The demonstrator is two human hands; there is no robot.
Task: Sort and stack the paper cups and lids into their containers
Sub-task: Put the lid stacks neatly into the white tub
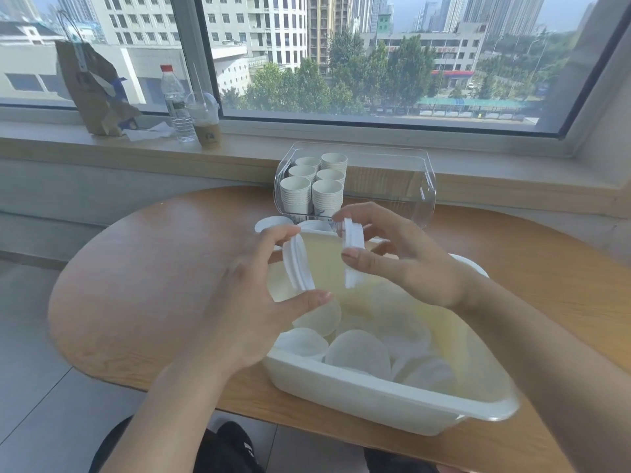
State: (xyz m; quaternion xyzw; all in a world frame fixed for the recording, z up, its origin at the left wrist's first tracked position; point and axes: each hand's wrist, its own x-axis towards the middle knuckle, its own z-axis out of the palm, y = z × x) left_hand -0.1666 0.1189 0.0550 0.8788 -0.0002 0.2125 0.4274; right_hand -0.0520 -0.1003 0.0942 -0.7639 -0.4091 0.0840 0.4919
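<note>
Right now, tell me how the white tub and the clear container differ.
The white tub is opaque, low and nearest the person; the clear container is see-through, taller and stands by the windowsill. The white tub holds loose lids lying jumbled; the clear container holds stacked paper cups upright. Both rest on the wooden table.

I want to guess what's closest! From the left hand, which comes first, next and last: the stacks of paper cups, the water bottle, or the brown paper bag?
From the left hand:
1. Paper cups, in the clear box just beyond the hands.
2. Water bottle, on the windowsill, up left.
3. Brown paper bag, farther left on the sill.
</note>
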